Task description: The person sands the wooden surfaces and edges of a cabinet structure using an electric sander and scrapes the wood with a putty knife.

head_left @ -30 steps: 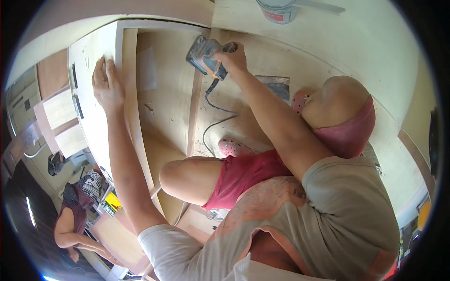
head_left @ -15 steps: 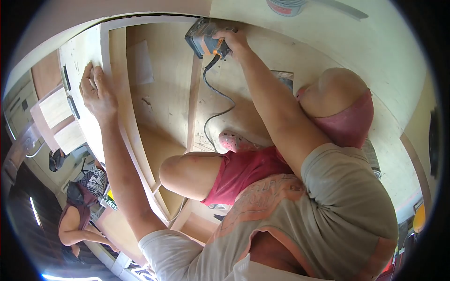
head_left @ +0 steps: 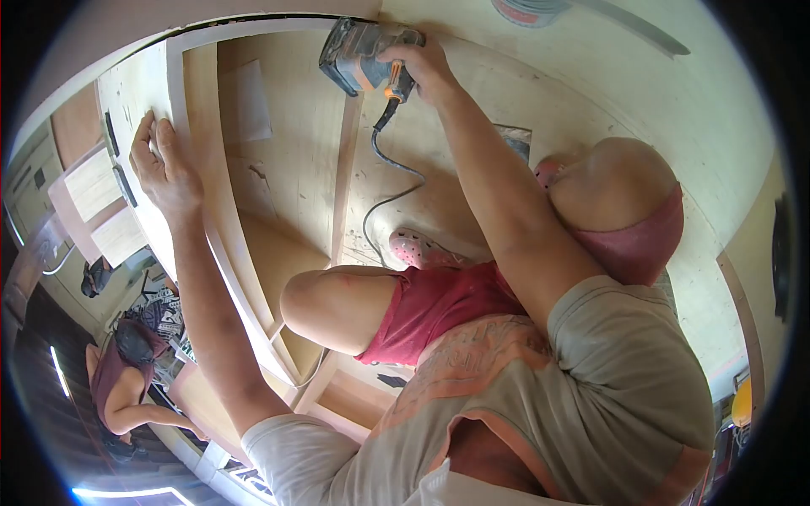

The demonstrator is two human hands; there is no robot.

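My right hand [head_left: 426, 69] is wrapped round the grip of a corded power sander [head_left: 361, 61], dark with orange parts. The sander is at the top of the wooden cabinet frame [head_left: 344, 177], near its upper edge; its contact face is hidden from me. A black cord [head_left: 395, 163] hangs from the grip and curves down behind my leg. On the left, my left hand [head_left: 171, 175] rests against the pale side panel [head_left: 139, 88] of the cabinet, fingers extended and slightly bent, holding nothing.
My bent knees [head_left: 337, 308] and a pink clog [head_left: 418, 249] are close to the cabinet. A dark flat piece [head_left: 515, 139] lies beside my right forearm. A bucket [head_left: 530, 10] stands at the top. Another person [head_left: 126, 379] bends over at lower left.
The sander and my right hand have shifted slightly left along the cabinet's top. My left hand stays on the panel. The whole view has moved a little, and the other person has changed posture.
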